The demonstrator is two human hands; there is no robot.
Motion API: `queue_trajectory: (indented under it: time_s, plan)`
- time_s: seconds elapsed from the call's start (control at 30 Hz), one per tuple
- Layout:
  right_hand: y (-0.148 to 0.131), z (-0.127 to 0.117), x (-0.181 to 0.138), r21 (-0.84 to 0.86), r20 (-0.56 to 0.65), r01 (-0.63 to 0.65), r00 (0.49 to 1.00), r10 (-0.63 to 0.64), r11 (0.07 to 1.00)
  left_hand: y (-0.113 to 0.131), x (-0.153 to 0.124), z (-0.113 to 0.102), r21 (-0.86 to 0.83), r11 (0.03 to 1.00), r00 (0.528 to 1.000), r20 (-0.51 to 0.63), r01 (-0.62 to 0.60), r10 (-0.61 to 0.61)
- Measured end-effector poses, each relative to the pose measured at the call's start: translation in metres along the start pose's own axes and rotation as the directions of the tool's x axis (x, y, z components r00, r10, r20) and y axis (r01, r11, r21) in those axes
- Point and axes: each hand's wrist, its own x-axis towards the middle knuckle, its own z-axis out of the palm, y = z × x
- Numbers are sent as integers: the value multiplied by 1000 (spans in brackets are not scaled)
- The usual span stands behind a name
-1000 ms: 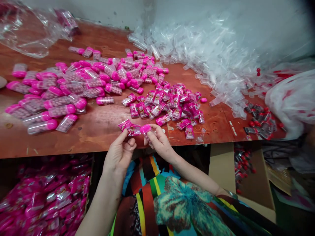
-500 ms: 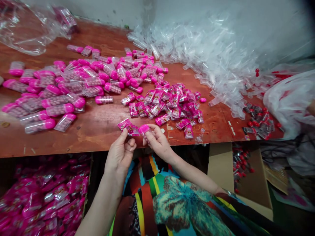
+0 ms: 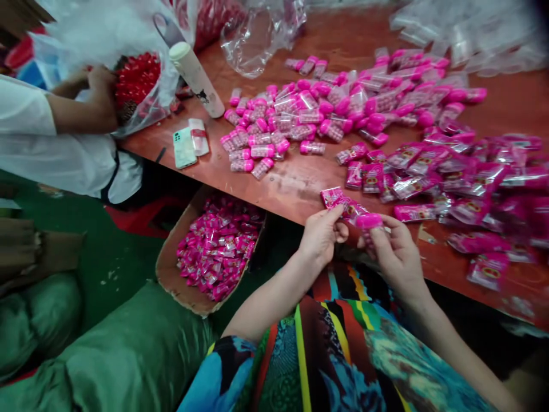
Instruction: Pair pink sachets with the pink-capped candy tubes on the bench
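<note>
Between thumb and fingers, my left hand [image 3: 322,233] pinches a small pink printed sachet [image 3: 333,197] just over the table's front edge. My right hand [image 3: 397,252] grips a small clear tube with a pink cap [image 3: 369,221], its lower part hidden by my fingers. The cap meets the right end of the sachet; whether the tube is inside the wrapper I cannot tell. Beyond my hands lies a heap of pink-capped tubes filled with small pink balls [image 3: 300,116]. A pile of pink sachets [image 3: 463,166] lies to the right.
Below the table edge stands a cardboard box [image 3: 171,274] full of pink sachets. A phone [image 3: 184,150] and a white bottle [image 3: 199,83] are on the table at left. There a co-worker's hand [image 3: 103,86] is at a bag of red pieces [image 3: 139,80]. Clear tubes [image 3: 463,46] lie at back right.
The view has swung left, bringing the co-worker, bottle, phone and whole box into sight. Both my hands keep their hold on the sachet and the tube, with little change between them.
</note>
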Motion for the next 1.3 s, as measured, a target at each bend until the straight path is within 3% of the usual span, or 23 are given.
queue_trajectory:
  time_s: [0.17,0.37,0.5,0.67,0.87,1.03,1.13,1.23,1.3]
  plan:
    - [-2,9,2,90,1,-63,998,63,994,3,-2,-1,12,1000,1000,25,11,-11]
    - [-4,14,12,248,248,-211,957,149,945,8,8,-6,78,997,1000,-12,-2,3]
    - [1,11,17,231,203,-111,977,64,966,5,20,-11,97,995,999,32,-33,30]
    - [1,7,16,270,223,-137,972,76,953,7,15,-7,161,987,996,92,-28,13]
    - [8,8,16,205,284,-94,958,32,974,11,6,-1,259,966,974,214,14,-71]
    - [4,4,12,-102,237,54,971,-29,993,4,7,-5,289,957,943,306,38,-130]
    - [-4,2,11,47,275,-71,960,55,996,2,6,-7,297,953,938,312,55,-151]
    - [-9,1,12,284,423,-278,895,141,918,4,4,-9,301,953,944,302,39,-134]
    - [-9,0,13,298,424,-275,896,131,914,5,4,-10,325,946,941,314,22,-130]
